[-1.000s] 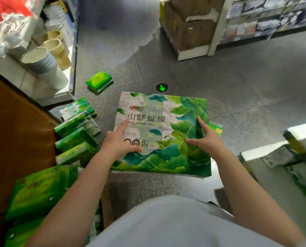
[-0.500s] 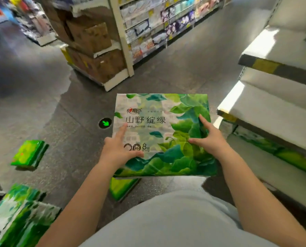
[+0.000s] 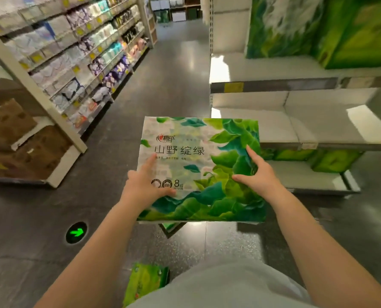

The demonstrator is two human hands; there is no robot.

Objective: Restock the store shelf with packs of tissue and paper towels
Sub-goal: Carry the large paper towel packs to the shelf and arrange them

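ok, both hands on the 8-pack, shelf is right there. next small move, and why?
Probably carry the tissue pack forward and right onto the bare middle shelf: left hand and right hand grip it clear of the floor, and that shelf shows open space.

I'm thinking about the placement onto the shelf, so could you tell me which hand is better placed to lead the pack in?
Probably the right hand: it grips the tissue pack on the side nearest the bare shelf, while the left hand holds the aisle-side edge.
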